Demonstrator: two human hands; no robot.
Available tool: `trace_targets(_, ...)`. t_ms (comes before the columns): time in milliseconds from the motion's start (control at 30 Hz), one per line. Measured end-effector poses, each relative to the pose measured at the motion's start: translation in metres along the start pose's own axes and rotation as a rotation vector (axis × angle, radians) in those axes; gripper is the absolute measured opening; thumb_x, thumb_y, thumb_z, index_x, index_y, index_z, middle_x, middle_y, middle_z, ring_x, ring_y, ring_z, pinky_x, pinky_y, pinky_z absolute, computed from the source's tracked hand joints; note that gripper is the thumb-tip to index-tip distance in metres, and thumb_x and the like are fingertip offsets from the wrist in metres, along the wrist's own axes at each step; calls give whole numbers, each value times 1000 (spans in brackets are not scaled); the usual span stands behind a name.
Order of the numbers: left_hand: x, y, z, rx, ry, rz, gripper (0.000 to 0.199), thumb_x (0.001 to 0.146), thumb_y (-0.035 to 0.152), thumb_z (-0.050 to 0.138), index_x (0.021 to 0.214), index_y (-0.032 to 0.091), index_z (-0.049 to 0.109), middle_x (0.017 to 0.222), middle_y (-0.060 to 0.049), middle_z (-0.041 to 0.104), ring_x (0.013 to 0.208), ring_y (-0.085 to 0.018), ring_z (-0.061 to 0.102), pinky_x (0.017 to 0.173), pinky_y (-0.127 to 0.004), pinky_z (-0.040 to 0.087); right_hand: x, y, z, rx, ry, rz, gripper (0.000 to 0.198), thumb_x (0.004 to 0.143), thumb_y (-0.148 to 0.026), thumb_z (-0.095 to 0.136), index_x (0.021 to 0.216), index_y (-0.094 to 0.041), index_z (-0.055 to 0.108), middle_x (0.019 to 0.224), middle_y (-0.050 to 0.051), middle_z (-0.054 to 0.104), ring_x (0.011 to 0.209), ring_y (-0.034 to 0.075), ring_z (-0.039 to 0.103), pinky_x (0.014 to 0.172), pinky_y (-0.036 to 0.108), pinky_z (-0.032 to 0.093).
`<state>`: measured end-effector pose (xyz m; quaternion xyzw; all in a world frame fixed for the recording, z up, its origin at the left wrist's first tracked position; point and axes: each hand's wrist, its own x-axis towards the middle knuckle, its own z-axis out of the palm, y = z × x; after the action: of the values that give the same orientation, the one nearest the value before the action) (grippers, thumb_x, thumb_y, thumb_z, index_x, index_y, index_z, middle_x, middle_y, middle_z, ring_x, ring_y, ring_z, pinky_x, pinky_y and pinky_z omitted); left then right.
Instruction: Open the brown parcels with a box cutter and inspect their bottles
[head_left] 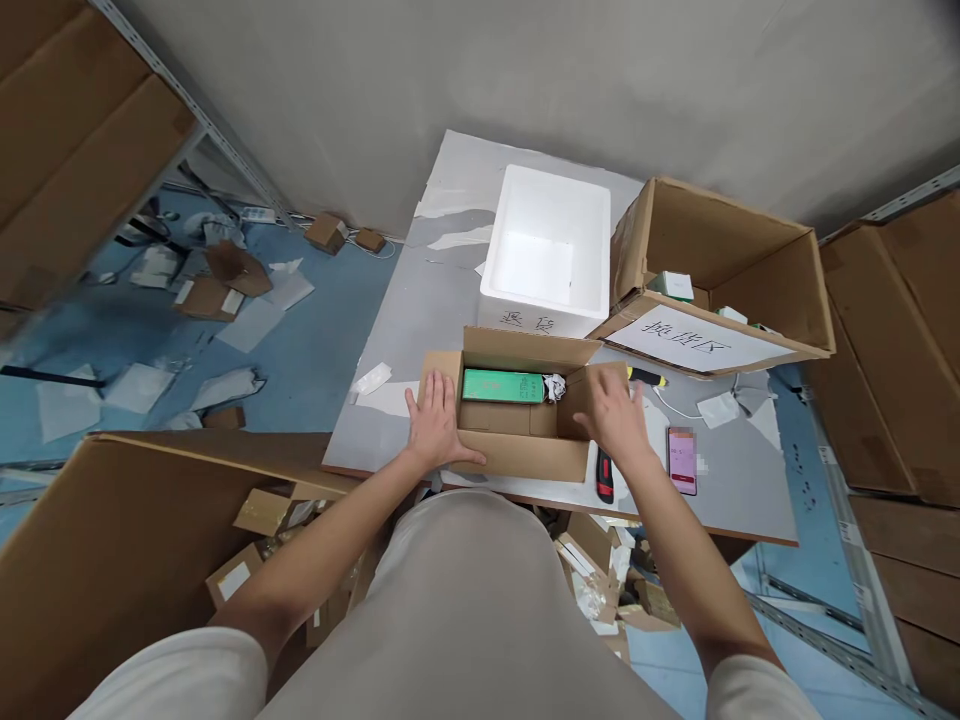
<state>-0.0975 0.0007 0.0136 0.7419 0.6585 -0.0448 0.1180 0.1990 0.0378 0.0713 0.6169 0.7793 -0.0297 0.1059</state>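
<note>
Hands counted: two. The left hand (435,432) rests on the left side of one open carton (523,458), fingers spread. The right hand (616,415) is at its right side, fingers partly bent; whether they pinch the cardboard cannot be told from this angle. One green box (501,386) lies inside, just right of the left fingers. One crumpled paper wad (554,387) sits between that box and the right fingers. Counter (397,350), right: one red-and-black tool (604,482), one yellow-and-black tool (648,377), one phone (682,460). Far side: one foam box (544,305); right of it, one larger carton (814,300) containing at least two small boxes (676,286).
</note>
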Motion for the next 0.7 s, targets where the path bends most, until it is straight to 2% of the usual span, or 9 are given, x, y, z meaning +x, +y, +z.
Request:
trace_targets(67, 1, 1, -2, 4, -5, -4, 151, 41, 85, 60, 148, -5, 5, 155, -28, -1, 144, -44, -4, 109, -67, -1, 30, -20, -5, -28, -134, -178, 45, 87, -34, 55, 128, -16, 46, 132, 18, 53, 118, 28, 53, 98, 42, 38)
trace_targets(100, 1, 2, -2, 5, -8, -4, 150, 41, 85, 60, 148, -5, 5, 155, -28, -1, 143, -44, -5, 109, -67, -1, 45, -30, -1, -63, -236, -236, 40, 85, -32, 58, 122, -17, 51, 127, 16, 57, 111, 26, 58, 93, 37, 42)
trace_targets(133, 1, 2, -3, 4, -12, -3, 150, 41, 85, 61, 148, -5, 5, 155, -29, -1, 143, -44, -5, 109, -67, -1, 59, -40, 6, -75, -270, -258, 41, 80, -29, 65, 118, -17, 53, 124, 15, 59, 108, 25, 59, 91, 35, 43)
trace_targets(233, 1, 2, -6, -6, -21, -3, 149, 42, 84, 62, 148, -4, 6, 155, -29, 0, 143, -46, -5, 108, -67, -1, 89, -61, 36, -116, -323, -268, 61, 66, -21, 78, 120, -15, 51, 118, 17, 61, 111, 28, 58, 91, 37, 42)
trace_targets(333, 0, 2, -6, -18, -21, -7, 147, 43, 83, 62, 149, -2, 6, 155, -28, 0, 143, -45, -5, 108, -67, -3, 97, -66, 59, -147, -342, -265, 67, 65, -18, 76, 125, -14, 45, 118, 19, 60, 110, 29, 58, 91, 41, 40)
trace_targets(433, 0, 1, -6, -29, -14, -7, 148, 43, 83, 62, 149, -2, 4, 155, -28, 0, 143, -45, -6, 108, -67, -3, 96, -59, 59, -143, -314, -291, 58, 69, -16, 69, 122, -13, 44, 117, 19, 60, 107, 28, 58, 92, 39, 37)
trace_targets(533, 0, 2, -5, -36, -21, -17, 150, 40, 83, 64, 149, -2, 5, 155, -28, 0, 143, -46, -7, 108, -68, -2, 89, -44, 41, -112, -266, -335, 56, 69, -24, 68, 119, -12, 45, 117, 17, 59, 106, 27, 57, 93, 36, 36)
trace_targets(600, -1, 2, -6, -37, -25, -26, 151, 40, 83, 64, 149, -3, 5, 155, -28, 0, 142, -46, -6, 108, -68, -1, 80, -33, 26, -35, -182, -372, 53, 69, -32, 66, 115, -14, 45, 113, 14, 59, 104, 27, 56, 94, 36, 36)
trace_targets(700, -1, 3, -6, -39, -16, -25, 149, 41, 82, 64, 149, -1, 6, 155, -27, 0, 143, -46, -6, 108, -68, -1, 63, -22, 11, 182, 21, -387, 47, 69, -36, 63, 109, -17, 46, 105, 10, 60, 97, 26, 56, 92, 37, 38)
